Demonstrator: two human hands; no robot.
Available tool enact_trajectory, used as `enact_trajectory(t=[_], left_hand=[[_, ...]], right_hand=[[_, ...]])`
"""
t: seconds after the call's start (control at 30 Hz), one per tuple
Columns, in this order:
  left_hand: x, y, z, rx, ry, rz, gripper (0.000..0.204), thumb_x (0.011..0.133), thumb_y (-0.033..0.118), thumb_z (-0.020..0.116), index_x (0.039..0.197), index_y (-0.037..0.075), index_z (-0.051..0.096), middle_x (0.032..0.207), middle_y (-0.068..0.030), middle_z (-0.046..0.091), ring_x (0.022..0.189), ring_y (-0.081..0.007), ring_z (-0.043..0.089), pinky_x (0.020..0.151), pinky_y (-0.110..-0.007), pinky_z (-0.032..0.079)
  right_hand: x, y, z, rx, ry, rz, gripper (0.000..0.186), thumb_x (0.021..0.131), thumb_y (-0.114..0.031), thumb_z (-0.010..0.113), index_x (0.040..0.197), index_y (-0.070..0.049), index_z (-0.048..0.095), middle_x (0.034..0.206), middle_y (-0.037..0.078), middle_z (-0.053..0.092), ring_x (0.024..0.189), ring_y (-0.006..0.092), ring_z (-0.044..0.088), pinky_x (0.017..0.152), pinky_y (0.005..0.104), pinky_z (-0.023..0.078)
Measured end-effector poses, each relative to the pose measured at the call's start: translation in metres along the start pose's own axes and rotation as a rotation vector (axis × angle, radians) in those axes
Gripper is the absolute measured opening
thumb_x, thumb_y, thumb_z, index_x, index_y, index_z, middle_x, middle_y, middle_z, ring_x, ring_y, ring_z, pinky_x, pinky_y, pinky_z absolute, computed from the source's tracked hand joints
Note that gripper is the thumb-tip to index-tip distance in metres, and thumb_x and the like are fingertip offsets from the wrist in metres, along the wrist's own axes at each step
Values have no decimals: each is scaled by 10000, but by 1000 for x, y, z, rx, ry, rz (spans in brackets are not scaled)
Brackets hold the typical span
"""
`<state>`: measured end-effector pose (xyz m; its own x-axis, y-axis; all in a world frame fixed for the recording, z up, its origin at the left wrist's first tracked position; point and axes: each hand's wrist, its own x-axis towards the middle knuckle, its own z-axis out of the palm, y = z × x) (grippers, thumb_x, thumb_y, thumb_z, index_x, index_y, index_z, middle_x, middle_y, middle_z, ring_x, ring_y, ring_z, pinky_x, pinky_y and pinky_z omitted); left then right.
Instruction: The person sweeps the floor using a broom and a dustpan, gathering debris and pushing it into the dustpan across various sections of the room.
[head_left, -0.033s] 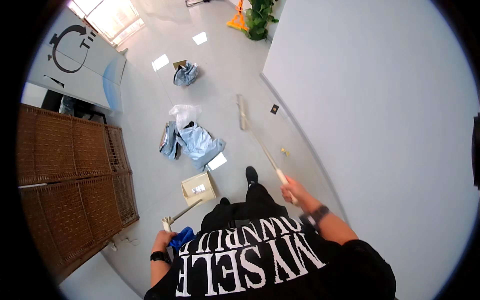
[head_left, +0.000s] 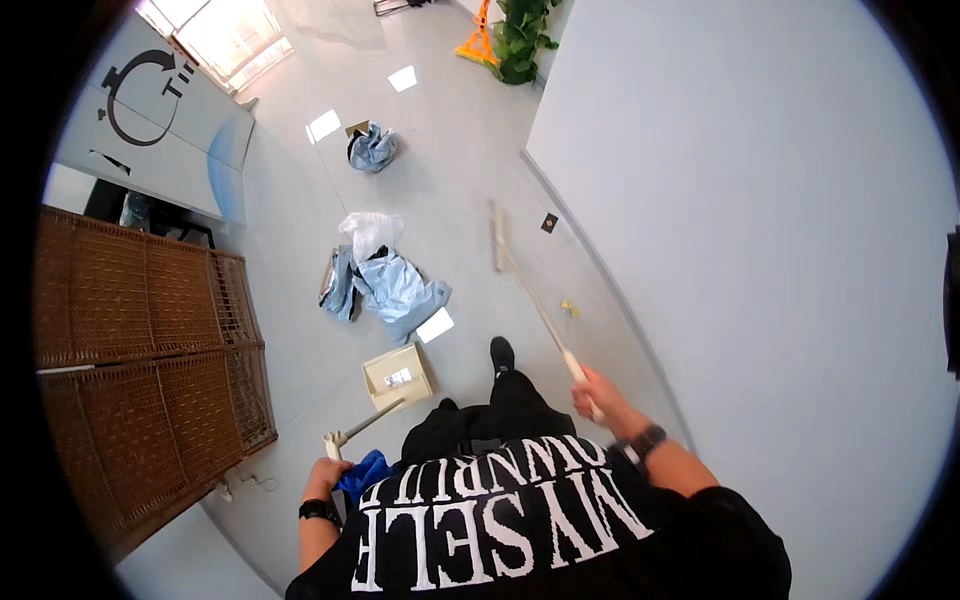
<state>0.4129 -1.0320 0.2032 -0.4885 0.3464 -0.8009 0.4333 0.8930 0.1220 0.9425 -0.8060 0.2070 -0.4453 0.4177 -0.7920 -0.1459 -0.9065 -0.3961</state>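
Observation:
My right hand (head_left: 598, 398) is closed round the cream handle of a long broom (head_left: 542, 312), whose slightly blurred head (head_left: 500, 240) is on the grey floor near a small dark square (head_left: 549, 223). A small yellow scrap (head_left: 568, 308) lies just right of the pole. At lower left, my left hand (head_left: 326, 476) grips the upright handle of a cream dustpan (head_left: 376, 376), whose open scoop sits on the floor left of my shoes; a crumpled blue cloth (head_left: 369, 470) is beside that hand, against my black shirt.
Crumpled pale-blue bags (head_left: 398, 290), white plastic (head_left: 370, 230) and another bundle (head_left: 372, 150) lie on the floor. A wicker screen (head_left: 140, 350) and printed panel (head_left: 160, 150) stand left. A pale wall (head_left: 760, 250) runs along the right; an orange tool (head_left: 475, 45) and plant (head_left: 518, 50) stand at top.
The broom head has moved right and slightly back toward me. My right hand has shifted right and down with the handle. The dustpan stays where it was.

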Motion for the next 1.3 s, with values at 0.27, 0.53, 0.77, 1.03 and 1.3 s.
enact_trajectory(t=[0.27, 0.53, 0.77, 1.03, 1.3], left_hand=[[44, -54, 24, -103, 104, 94, 347, 658, 275, 626, 716, -66, 607, 615, -119, 594, 552, -175, 559, 500, -315, 415], [93, -89, 53, -178, 253, 277, 383, 666, 301, 605, 711, -79, 583, 609, -115, 585, 534, -169, 547, 496, -326, 415], [162, -106, 67, -503, 230, 403, 301, 696, 244, 610, 703, -54, 568, 595, -48, 551, 504, -121, 506, 459, -283, 390], [153, -111, 49, -182, 251, 467, 278, 692, 230, 610, 664, -37, 540, 578, -31, 531, 493, -105, 470, 452, -284, 371], [137, -117, 34, 127, 244, 398, 259, 652, 207, 627, 712, -35, 559, 588, -98, 561, 529, -155, 523, 504, -325, 413]], right_hand=[[-111, 207, -5, 435, 430, -41, 114, 774, -29, 460, 828, -112, 405, 479, -14, 337, 389, 95, 334, 352, 219, 305], [-43, 291, -39, 1183, 453, -88, 242, 773, -60, 454, 570, -132, 344, 435, -29, 338, 349, 93, 350, 329, 214, 326], [105, 325, -31, 1184, 255, -109, 192, 743, -10, 452, 601, -109, 367, 481, -27, 366, 381, 93, 368, 354, 223, 327], [215, 269, 22, 969, 32, -51, 178, 721, -2, 474, 634, -107, 360, 485, -17, 383, 393, 88, 403, 357, 224, 340], [275, 188, 98, 573, -103, -37, 150, 751, -28, 481, 694, -82, 354, 535, -11, 409, 400, 69, 403, 351, 208, 338]])
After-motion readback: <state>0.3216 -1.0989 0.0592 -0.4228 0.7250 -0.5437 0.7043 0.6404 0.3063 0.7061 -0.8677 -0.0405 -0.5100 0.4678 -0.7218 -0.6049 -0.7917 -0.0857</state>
